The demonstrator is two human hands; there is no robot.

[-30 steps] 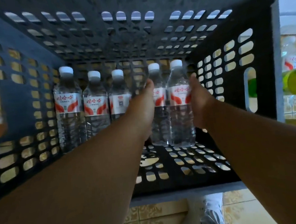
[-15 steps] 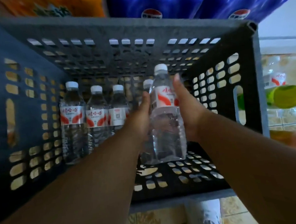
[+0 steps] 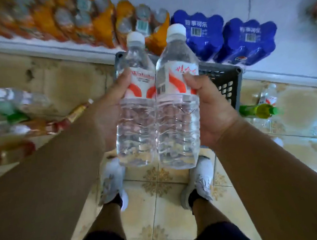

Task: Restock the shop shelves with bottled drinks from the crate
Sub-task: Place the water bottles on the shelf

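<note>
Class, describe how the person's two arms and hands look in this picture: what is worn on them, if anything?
Both forearms are bare, with no sleeves in view. The left hand and right hand wear no gloves, and no rings, watch or bracelet show. The fingers are mostly hidden, with only the thumbs plainly visible.

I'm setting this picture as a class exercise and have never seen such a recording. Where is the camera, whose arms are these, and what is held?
The camera sits on a person's head, looking down, so the arms are the wearer's own. The left hand grips one water bottle, the right hand grips another, side by side and upright. Behind them is the grey crate. On the tiled floor lie loose bottles, including a green bottle. Orange packs and blue packs stand on a white ledge.
</note>
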